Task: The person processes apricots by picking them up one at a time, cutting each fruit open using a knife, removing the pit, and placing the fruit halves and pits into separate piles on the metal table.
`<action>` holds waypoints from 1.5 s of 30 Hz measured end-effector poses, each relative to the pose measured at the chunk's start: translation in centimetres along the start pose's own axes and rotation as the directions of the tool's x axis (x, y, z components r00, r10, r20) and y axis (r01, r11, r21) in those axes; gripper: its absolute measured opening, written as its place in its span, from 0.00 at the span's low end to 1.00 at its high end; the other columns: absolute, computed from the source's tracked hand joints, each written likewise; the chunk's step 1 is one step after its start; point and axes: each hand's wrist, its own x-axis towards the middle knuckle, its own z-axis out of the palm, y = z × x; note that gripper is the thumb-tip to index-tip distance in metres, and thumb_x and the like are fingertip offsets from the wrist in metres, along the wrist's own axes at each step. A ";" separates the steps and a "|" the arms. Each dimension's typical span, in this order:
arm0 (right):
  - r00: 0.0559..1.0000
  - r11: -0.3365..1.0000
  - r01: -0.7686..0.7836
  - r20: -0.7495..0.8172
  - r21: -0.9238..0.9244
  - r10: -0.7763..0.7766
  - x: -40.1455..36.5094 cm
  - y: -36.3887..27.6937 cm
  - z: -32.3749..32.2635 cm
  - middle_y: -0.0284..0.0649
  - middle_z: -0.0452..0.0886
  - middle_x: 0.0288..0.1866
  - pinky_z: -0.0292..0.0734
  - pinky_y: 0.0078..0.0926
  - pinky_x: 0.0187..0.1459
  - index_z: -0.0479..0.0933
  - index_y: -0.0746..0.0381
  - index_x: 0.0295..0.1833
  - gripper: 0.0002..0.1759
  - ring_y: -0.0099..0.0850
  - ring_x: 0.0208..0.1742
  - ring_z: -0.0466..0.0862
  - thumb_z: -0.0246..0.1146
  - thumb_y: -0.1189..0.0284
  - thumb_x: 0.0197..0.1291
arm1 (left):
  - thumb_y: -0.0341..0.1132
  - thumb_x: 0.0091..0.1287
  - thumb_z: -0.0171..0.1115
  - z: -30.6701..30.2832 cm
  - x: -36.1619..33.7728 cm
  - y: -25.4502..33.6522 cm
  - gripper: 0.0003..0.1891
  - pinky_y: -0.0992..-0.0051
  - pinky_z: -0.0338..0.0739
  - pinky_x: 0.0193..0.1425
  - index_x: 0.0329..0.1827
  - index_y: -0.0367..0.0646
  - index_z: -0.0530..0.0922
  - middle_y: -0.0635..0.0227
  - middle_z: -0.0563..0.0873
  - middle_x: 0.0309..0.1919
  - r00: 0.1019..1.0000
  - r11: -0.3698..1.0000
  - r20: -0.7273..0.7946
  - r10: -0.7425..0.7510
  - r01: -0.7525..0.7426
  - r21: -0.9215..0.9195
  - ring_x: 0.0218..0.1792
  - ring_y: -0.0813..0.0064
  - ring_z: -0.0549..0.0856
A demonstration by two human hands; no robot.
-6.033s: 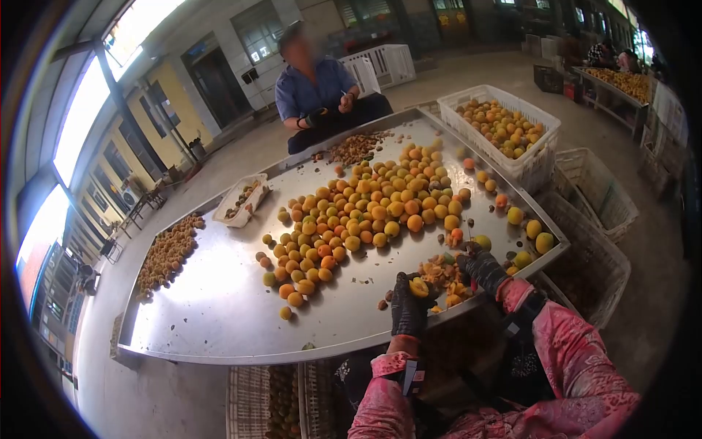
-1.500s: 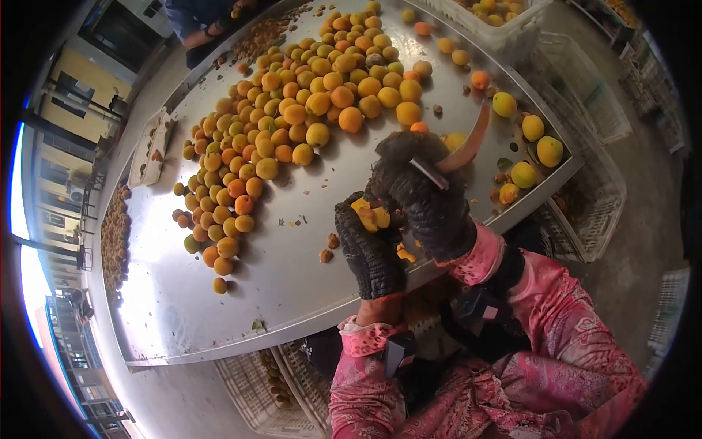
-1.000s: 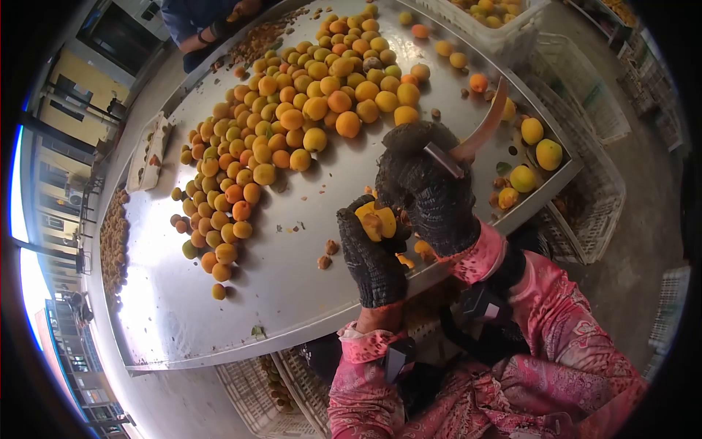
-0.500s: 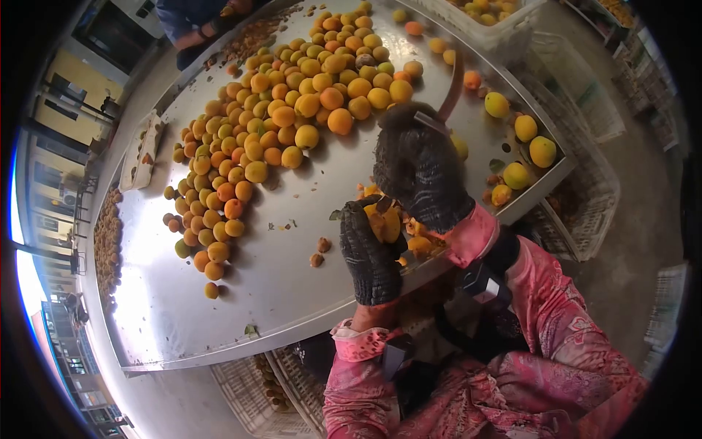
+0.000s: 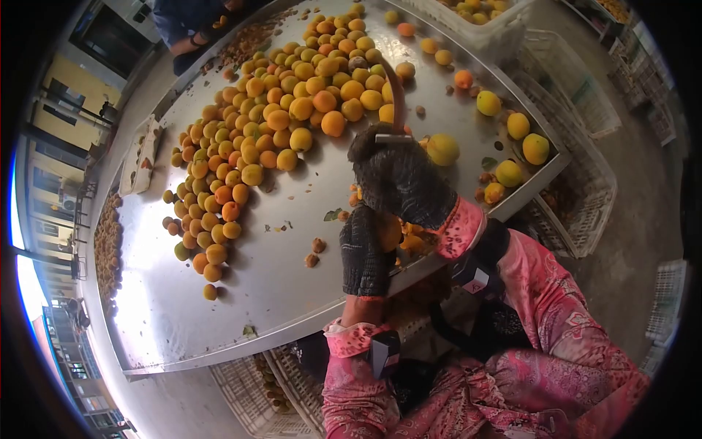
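My left hand [image 5: 368, 252], in a dark knitted glove, is closed round an orange-yellow apricot [image 5: 390, 234], mostly hidden between the two hands. Just above it my right hand [image 5: 406, 179], gloved alike, grips a curved knife [image 5: 397, 95]. Its long brown part curves up and away from the fist, with a flat metal piece [image 5: 393, 138] across the knuckles. Cut apricot pieces [image 5: 413, 243] lie beside the hands at the table's near edge. A larger yellow-green fruit [image 5: 442, 149] rests beyond my right hand.
A big heap of apricots [image 5: 278, 117] covers the middle of the metal table [image 5: 292, 256]. Loose fruit [image 5: 518, 126] sits along its raised right edge. Stones [image 5: 108, 249] are piled at the left. Plastic crates [image 5: 585, 197] stand at the right. Across the table is another person's arm [image 5: 189, 44].
My right hand has moved left and over the apricot, covering more of it, and the knife has swung left with it. The view has shifted slightly, and the yellow-green fruit shows more fully.
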 end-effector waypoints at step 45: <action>0.643 0.234 -0.469 0.149 0.852 0.751 0.7 -1.0 -0.3 0.28 0.68 0.19 0.57 0.18 0.12 0.72 0.55 0.40 0.05 0.18 0.10 0.61 0.55 0.72 0.57 | 0.26 0.49 0.67 -1.5 -1.2 0.6 0.29 0.68 0.74 0.50 0.56 0.36 0.66 0.54 0.79 0.46 0.981 0.967 0.090 0.171 -0.150 -0.204 0.46 0.61 0.80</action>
